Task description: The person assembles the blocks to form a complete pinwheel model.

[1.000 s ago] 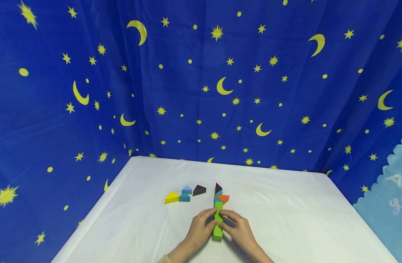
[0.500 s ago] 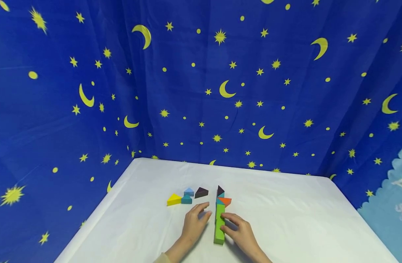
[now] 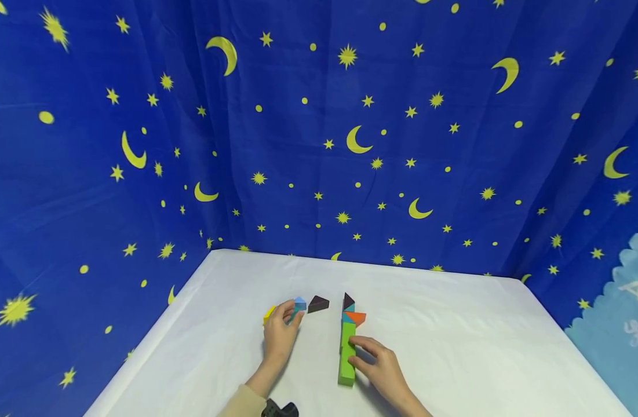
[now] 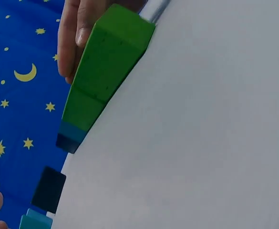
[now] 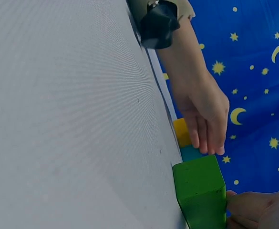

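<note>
Since the earlier frame, the left hand (image 3: pixel 280 333) has moved from beside the row of two green blocks (image 3: pixel 347 356) to the loose pieces lying left of that row and toward its far end. Its fingers are extended and spread from the thumb, the tips at the teal triangular block (image 5: pixel 191 152); whether they touch it cannot be told. The right hand (image 3: pixel 379 362) remains at the right side of the green row, relaxed, its fingertips resting against the blocks without enclosing them. The green row lies end to end on the white-covered table (image 3: pixel 470 347). Directly beyond it are a blue piece (image 3: pixel 346 318), an orange triangular block (image 3: pixel 357 318) projecting right, and a black triangular block (image 3: pixel 348 302). Left of the green row, a dark brown triangular block (image 3: pixel 319 304) is nearest, then a light blue triangular block (image 3: pixel 300 303), with a yellow triangular block (image 3: pixel 268 315) farthest, partly hidden by the left hand.
</note>
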`<action>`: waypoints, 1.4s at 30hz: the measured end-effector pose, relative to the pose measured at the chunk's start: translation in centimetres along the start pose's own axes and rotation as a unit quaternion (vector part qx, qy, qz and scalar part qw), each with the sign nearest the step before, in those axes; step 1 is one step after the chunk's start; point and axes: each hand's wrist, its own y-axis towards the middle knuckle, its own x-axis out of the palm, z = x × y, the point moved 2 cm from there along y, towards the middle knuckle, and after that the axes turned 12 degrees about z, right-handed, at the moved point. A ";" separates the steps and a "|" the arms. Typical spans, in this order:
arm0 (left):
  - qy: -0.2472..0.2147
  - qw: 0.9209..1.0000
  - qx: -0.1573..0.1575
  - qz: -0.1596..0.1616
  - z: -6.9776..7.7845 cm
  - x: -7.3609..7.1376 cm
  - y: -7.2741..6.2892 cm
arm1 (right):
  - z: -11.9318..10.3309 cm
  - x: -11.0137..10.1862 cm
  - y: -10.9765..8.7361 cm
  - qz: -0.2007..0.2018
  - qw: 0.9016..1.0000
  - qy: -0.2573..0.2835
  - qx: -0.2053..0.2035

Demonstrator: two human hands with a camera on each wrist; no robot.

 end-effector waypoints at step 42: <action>-0.037 0.995 0.014 -0.092 -0.6 0.4 0.2 | -0.2 -0.2 0.1 -0.013 1.000 0.006 0.010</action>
